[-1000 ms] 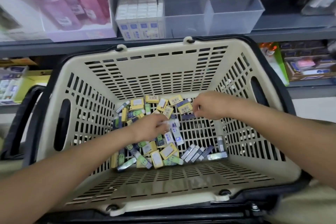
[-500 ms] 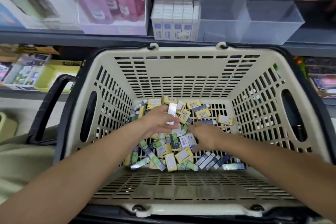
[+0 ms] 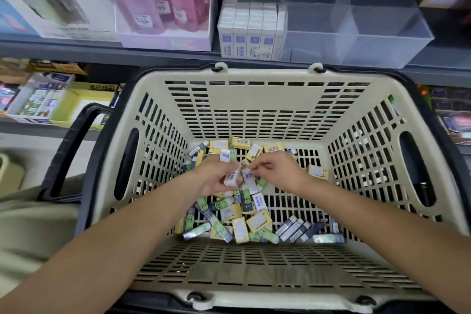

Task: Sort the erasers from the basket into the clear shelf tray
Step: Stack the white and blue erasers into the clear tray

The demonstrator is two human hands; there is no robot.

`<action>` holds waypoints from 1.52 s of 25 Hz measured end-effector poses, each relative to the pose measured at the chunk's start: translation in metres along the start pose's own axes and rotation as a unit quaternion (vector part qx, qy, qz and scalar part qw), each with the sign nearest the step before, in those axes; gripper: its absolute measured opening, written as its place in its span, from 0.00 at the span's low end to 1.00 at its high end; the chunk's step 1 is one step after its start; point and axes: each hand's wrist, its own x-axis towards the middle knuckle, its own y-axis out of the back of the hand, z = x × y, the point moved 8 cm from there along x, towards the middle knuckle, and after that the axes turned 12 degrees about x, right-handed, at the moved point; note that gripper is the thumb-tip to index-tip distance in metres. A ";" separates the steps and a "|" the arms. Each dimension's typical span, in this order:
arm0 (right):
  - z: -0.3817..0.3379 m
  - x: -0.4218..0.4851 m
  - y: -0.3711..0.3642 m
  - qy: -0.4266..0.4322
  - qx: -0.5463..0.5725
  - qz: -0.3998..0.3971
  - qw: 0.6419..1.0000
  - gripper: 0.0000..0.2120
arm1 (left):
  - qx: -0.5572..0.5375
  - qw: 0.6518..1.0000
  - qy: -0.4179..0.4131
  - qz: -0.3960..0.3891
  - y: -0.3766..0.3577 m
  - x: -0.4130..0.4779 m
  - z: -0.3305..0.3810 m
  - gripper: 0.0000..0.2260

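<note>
A beige slotted basket (image 3: 254,262) fills the middle of the view, with several erasers (image 3: 239,216) in yellow, green and white-blue wrappers heaped on its floor. My left hand (image 3: 214,178) is raised over the heap and holds a white-and-blue eraser (image 3: 232,176). My right hand (image 3: 275,169) meets it from the right, its fingertips pinching the top end of that same eraser. On the shelf behind stands the clear tray (image 3: 356,41); white-blue erasers (image 3: 251,30) fill its left section in upright rows.
Pink bottles in a display box (image 3: 163,7) stand left of the tray. A black basket handle (image 3: 68,150) hangs down at the left. Lower shelves on both sides hold boxed stationery (image 3: 40,99).
Both hands came together above the heap: the right hand moved up and left to the eraser in my left hand. The camera view shifted slightly closer.
</note>
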 end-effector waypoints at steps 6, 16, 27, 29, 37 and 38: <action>0.047 -0.019 -0.043 -0.143 -0.247 -0.126 0.950 0.19 | 0.015 1.000 -0.003 -0.009 0.005 0.003 -0.002 0.08; -0.031 -0.005 -0.003 0.059 0.033 0.040 0.997 0.10 | -0.047 0.996 -0.022 -0.074 -0.005 -0.003 0.008 0.20; 0.025 0.016 -0.034 -0.071 -0.212 -0.016 0.974 0.15 | -0.064 0.998 0.000 0.007 0.017 0.002 0.008 0.17; 0.026 0.018 -0.028 -0.090 -0.211 0.006 0.973 0.14 | -0.063 0.998 0.007 0.003 0.018 0.001 0.007 0.13; -0.012 0.006 0.002 -0.095 0.141 -0.002 0.985 0.04 | -0.063 0.993 -0.062 -0.079 -0.012 -0.007 0.020 0.23; -0.016 0.003 0.006 -0.104 0.139 -0.042 0.984 0.04 | -0.060 0.993 -0.067 -0.070 -0.013 -0.006 0.020 0.21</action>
